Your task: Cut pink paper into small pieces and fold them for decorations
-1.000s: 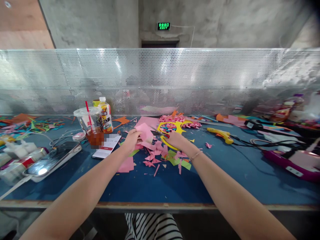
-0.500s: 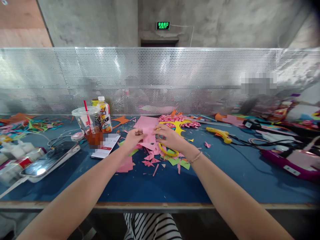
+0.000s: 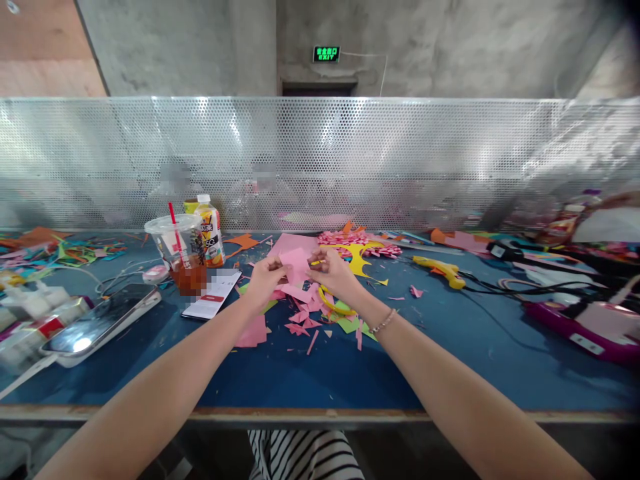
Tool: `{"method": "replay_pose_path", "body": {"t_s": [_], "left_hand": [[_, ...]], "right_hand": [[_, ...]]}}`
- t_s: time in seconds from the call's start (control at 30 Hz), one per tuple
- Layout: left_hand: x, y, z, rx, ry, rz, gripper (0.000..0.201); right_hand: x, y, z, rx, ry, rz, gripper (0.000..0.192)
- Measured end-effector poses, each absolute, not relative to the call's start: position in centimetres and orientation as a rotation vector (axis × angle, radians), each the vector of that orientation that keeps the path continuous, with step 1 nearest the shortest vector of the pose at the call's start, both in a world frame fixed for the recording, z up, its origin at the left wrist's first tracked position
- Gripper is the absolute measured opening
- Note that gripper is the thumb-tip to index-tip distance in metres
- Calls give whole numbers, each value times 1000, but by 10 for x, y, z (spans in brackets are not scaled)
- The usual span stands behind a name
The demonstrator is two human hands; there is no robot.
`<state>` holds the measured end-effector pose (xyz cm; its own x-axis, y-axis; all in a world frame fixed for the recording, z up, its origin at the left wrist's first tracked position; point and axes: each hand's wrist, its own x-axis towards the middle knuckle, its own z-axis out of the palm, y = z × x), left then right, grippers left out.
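A small square of pink paper is held up between my two hands. My left hand pinches its left edge. On the opposite edge, the fingers of my right hand are closed on the same paper. Beneath it lie pink paper scraps and bits of green paper. Yellow-handled scissors rest among the scraps under my right hand, their blades hidden. A larger pink sheet lies just behind, beside yellow cut paper.
On the left stand a plastic cup with a red straw and a drink bottle, near two phones. A yellow glue gun and a purple power strip with cables lie right. A perforated metal screen closes the table's back.
My right hand has drawn in from a looser, spread position and now grips the paper's right edge. The pink square shows more clearly, held between both hands.
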<state>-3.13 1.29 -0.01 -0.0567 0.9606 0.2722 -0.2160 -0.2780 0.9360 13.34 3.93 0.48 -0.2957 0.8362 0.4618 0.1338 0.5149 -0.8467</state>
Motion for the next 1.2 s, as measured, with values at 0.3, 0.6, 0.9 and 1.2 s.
{"method": "replay_pose_path", "body": {"t_s": [0.3,0.6,0.9,1.2], "left_hand": [[-32,13,2,1108,891,1560,21],[-28,12,1,1065,782,1350,23],[-31,17,-5,1404,943,1380,24],[-27,15,-5,1200,910,1409,23]], "right_hand": [[136,40,9,-825,-1687,1001,24],[133,39,7,-841,-1505,1107,22],[135,42,10,-847,-1724,818,27],[133,45,4,-810,-1685,837,28]]}}
